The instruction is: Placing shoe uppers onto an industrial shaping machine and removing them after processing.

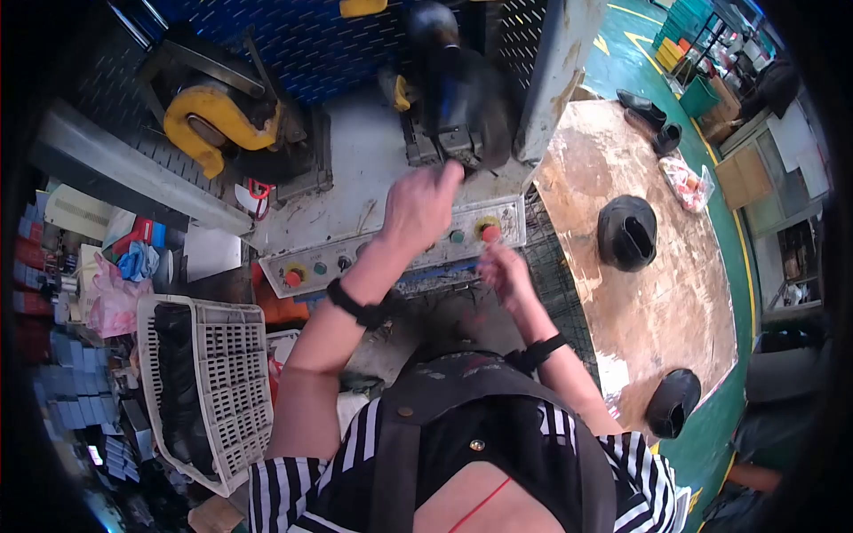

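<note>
My left hand (419,210) is raised over the control panel (404,251), its fingers curled under and thumb pointing toward the right-hand machine station. Whatever those fingers hold, if anything, is hidden. Beyond the thumb, a dark shape blurred by motion, perhaps a black shoe (484,107), stands at that station. My right hand (506,274) hovers just below the red button (490,234) at the panel's right end. Its fingers are loosely bent and slightly apart, with nothing visible in them. Left along the panel are a green button (320,268) and another red button (293,278).
A yellow curved clamp (200,120) fills the left station. Metal posts (555,84) flank the machine. The worn board (684,302) at right bears black shoes (627,233) and a plastic bag (686,184). At lower left stands a cream plastic crate (233,382) holding black items.
</note>
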`<state>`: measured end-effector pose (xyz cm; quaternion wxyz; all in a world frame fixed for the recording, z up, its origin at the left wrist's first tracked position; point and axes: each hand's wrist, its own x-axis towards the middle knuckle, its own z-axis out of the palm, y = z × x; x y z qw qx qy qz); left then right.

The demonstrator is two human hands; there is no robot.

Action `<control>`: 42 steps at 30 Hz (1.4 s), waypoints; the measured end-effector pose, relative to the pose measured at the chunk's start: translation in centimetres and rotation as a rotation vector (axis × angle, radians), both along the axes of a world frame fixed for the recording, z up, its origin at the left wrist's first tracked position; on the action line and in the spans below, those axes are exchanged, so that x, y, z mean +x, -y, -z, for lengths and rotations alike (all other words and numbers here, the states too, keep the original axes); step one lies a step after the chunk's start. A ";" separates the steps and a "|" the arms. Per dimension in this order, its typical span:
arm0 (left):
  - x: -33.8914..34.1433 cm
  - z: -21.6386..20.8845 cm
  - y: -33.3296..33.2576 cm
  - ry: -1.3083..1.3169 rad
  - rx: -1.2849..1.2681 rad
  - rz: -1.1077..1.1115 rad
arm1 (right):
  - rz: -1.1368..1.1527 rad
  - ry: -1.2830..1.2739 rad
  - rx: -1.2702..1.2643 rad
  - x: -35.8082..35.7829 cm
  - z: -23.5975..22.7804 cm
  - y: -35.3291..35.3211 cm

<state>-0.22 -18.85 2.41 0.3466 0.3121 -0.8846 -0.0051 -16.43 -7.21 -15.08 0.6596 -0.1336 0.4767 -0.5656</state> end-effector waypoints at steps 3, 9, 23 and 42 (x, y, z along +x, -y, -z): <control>3.7 0.1 -5.0 0.144 0.014 0.245 | 0.110 0.103 -0.258 -3.3 0.4 1.0; 7.1 0.4 -9.4 0.375 -0.005 0.496 | -0.235 0.490 -0.258 -2.2 -7.6 -4.1; 0.0 5.9 -21.9 0.033 0.578 0.715 | 0.345 0.528 -0.384 -6.2 -7.6 -20.9; -43.0 16.0 -51.3 0.293 0.322 1.135 | 1.363 -0.670 0.229 -31.7 -3.3 -61.4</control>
